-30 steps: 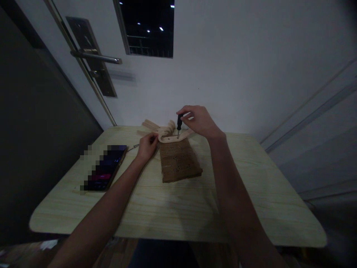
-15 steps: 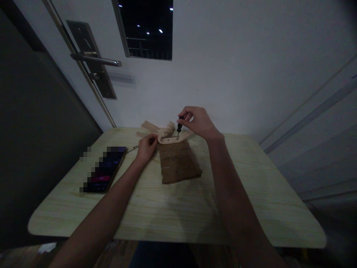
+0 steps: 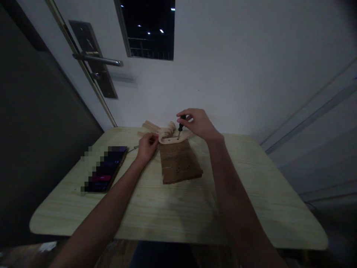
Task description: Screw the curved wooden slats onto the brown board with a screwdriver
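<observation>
My right hand (image 3: 198, 124) pinches the top of a small black-handled screwdriver (image 3: 181, 125), which stands nearly upright with its tip on a curved light wooden piece (image 3: 170, 139). That piece lies across the far end of a brown perforated board (image 3: 178, 162) on the pale wooden table (image 3: 173, 208). My left hand (image 3: 147, 146) is closed on the left end of the curved piece. Several more light wooden pieces (image 3: 158, 128) lie just behind it.
A phone with a lit screen (image 3: 104, 169) lies on the table's left side, with a thin metal bit (image 3: 133, 148) beside it. A white wall rises right behind the table. A door with a metal lever handle (image 3: 97, 59) stands at the left.
My right hand's fingers have shifted around the screwdriver's top, and the handle leans slightly differently. My left hand stays put on the wooden piece.
</observation>
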A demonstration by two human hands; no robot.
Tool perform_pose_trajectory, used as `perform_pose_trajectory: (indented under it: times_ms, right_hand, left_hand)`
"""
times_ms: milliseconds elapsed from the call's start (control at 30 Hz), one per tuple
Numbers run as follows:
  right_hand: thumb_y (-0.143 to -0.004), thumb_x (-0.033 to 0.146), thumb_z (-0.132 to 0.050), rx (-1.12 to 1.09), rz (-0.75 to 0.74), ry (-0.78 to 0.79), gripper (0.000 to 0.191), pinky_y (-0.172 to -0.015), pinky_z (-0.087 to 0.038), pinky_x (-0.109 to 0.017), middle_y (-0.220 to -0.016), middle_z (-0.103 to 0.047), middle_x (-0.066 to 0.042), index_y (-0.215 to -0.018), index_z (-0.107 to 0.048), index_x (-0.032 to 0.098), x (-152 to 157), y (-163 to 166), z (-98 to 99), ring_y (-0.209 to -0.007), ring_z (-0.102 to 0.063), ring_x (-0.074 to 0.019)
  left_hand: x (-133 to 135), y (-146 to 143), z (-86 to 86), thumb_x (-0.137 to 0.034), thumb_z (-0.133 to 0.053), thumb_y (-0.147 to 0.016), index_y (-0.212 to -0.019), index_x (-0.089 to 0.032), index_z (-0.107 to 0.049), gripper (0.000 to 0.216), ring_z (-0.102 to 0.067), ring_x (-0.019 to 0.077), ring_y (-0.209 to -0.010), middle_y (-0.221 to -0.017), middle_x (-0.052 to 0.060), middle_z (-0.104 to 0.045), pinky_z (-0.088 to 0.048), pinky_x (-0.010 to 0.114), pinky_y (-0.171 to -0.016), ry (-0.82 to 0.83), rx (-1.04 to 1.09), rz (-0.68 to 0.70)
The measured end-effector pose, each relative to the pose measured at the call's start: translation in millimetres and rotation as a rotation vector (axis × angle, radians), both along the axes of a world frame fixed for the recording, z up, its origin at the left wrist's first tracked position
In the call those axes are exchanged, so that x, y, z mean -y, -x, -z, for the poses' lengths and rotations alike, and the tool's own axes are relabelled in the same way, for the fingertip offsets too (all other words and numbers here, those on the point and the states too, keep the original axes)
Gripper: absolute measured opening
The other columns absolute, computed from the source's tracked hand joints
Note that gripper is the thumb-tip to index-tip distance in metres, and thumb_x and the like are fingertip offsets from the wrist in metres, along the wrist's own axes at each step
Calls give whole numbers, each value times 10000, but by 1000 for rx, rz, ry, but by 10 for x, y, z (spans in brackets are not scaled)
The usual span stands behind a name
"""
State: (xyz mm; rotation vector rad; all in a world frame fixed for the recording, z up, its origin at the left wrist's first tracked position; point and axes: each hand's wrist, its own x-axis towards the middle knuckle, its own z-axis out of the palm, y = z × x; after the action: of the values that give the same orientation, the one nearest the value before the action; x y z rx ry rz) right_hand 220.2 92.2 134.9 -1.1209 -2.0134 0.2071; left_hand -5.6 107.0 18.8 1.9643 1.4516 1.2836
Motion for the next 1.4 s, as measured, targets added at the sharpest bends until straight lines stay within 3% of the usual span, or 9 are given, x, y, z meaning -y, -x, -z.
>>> perform_pose_trajectory:
  times_ms: [133, 200, 400, 633, 800, 967, 1200, 1400]
  right_hand:
    - [-768, 12, -519, 59, -18, 11, 448, -803, -570, -319, -1136, -731, -123, -1159, -709, 118, -6, -25, 34, -859, -684, -175]
    - [-757, -6, -476, 64, -49, 17, 487, -804, -572, -312, -1141, -729, -123, -1169, -705, 113, 4, -26, 33, -913, -685, -183]
    - [-777, 44, -465, -13, -101, 35, 465, -734, -554, -273, -1071, -708, -62, -1179, -667, 160, 60, -8, -7, -746, -648, -116]
    - [-788, 135, -586, -31, -53, 100, 230, -678, -508, -270, -822, -655, -16, -998, -673, 167, 72, 5, -40, -681, -618, -121]
    - [-778, 134, -616, -52, -52, 94, 213, -684, -513, -281, -836, -669, -16, -978, -672, 175, 58, 21, -29, -675, -610, -120]
    - [-765, 112, -614, -88, -80, 30, 200, -685, -530, -283, -1024, -689, -54, -949, -668, 169, 27, 6, 5, -693, -613, -113]
    - [-775, 125, -672, -12, 2, -21, 198, -670, -501, -278, -866, -662, -11, -962, -674, 188, 28, 20, 11, -647, -573, -108]
    - [-794, 111, -639, -27, -42, -52, 223, -710, -538, -271, -962, -695, -64, -1000, -714, 148, 1, 50, 43, -706, -613, -117]
  left_hand:
    - [-5, 0, 19, -199, -561, -778, -842, -140, -661, 133, -577, 146, -690, -785, 37, -673, -464, 249, -682, -17, 6, 21]
    - [-3, -3, 24, -199, -560, -784, -842, -141, -658, 128, -572, 144, -686, -770, 31, -669, -452, 244, -668, -17, 16, 26]
    - [15, -15, 10, -230, -531, -817, -874, -142, -653, 161, -599, 155, -714, -818, 48, -693, -468, 253, -682, 1, 66, 38]
    - [31, -22, -12, -236, -583, -774, -952, -146, -651, 211, -593, 149, -687, -771, 27, -667, -457, 245, -664, 18, 94, 25]
    - [-6, -20, 35, -252, -597, -752, -898, -147, -644, 186, -579, 140, -680, -753, 14, -646, -454, 241, -661, 25, 121, 43]
    - [-11, -11, 47, -254, -573, -748, -851, -144, -654, 171, -589, 154, -701, -771, 32, -660, -470, 256, -673, 14, 68, 48]
    - [-11, 9, 31, -236, -491, -750, -784, -145, -688, 219, -625, 189, -785, -829, 73, -696, -498, 298, -746, -28, -4, 28]
    - [3, 5, 22, -241, -480, -756, -802, -142, -705, 250, -634, 196, -790, -840, 81, -702, -510, 306, -750, -29, -27, 31]
